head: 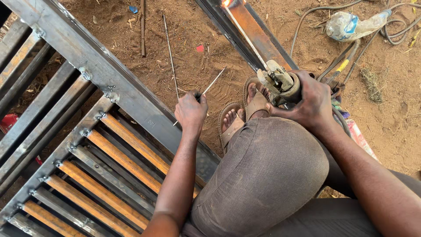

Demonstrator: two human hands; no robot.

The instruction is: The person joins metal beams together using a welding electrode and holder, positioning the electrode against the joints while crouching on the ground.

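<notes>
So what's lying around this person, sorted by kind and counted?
Hands: 2, left hand gripping a thin rod, right hand gripping an electrode holder
Thin welding rods: 3, counting one on the dirt and one in the holder
Sandals: 2
Plastic bottles: 1
Total: 8

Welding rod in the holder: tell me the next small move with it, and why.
Probably keep feeding the welding rod steadily toward the bright arc on the rusty steel bar. The right hand grips the electrode holder with the rod's tip already burning at the bar's far end, while the left hand holds only a spare rod.
</notes>
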